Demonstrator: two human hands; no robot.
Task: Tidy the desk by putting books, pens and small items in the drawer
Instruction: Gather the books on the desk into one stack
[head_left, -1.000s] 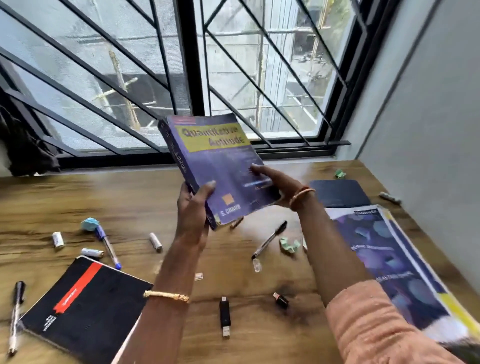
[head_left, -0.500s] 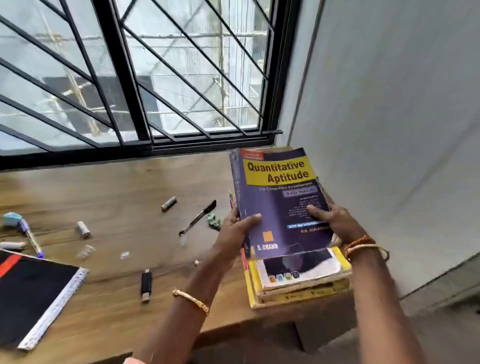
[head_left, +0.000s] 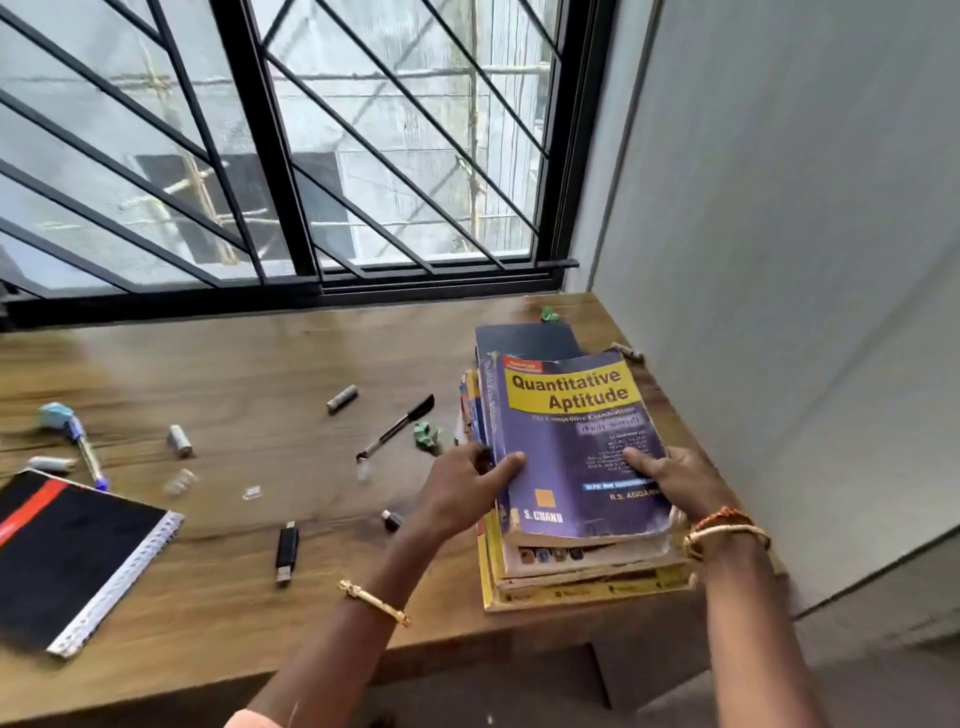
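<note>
your left hand (head_left: 467, 486) and right hand (head_left: 670, 478) clasp the purple book (head_left: 576, 441) by its side edges, right of centre frame, atop the book stack (head_left: 587, 582); its long axis runs away from you.

Both hands hold the purple book (head_left: 576, 447) on top of the book stack (head_left: 582, 577): left hand (head_left: 462, 488) at its spine, right hand (head_left: 670, 478) at its right edge. Left of the stack lie 1 black pen (head_left: 397, 426) and 1 USB stick (head_left: 287, 552).
</note>
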